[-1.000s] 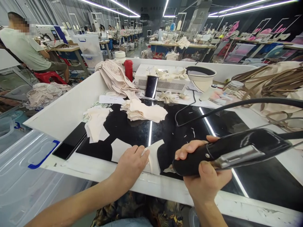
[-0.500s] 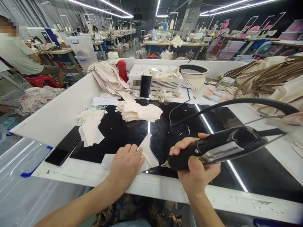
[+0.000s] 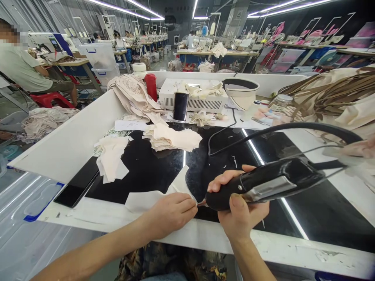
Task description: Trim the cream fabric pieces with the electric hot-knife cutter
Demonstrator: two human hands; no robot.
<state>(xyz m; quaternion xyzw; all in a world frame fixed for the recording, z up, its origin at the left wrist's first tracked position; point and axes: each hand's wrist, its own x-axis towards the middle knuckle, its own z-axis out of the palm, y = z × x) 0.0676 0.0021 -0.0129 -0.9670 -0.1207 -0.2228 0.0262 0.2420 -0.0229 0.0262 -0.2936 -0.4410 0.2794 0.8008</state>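
Note:
My right hand point(image 3: 241, 207) is wrapped round a black corded hand tool point(image 3: 272, 177) with a silver lever along its side. Its narrow metal tip points left, at the right corner of a cream fabric piece point(image 3: 180, 183). The fingers of my left hand point(image 3: 175, 212) are closed on that corner, right by the tip; whether tip and cloth touch I cannot tell. The fabric lies on a glossy black panel point(image 3: 140, 164), one white flap reaching left. Farther back are a stack of cream fabric pieces point(image 3: 175, 138) and a smaller pile point(image 3: 113, 158).
A phone point(image 3: 77, 185) lies at the left edge, and another phone point(image 3: 181, 106) leans on a white vented box point(image 3: 202, 103). The tool's cable point(image 3: 281, 127) arches over the right side. A red bottle point(image 3: 150, 86) and heaped fabric point(image 3: 131, 95) stand behind.
My left hand has slid right and toward me, from lying over the fabric to pinching its right corner by the tool tip. The tool has shifted slightly left.

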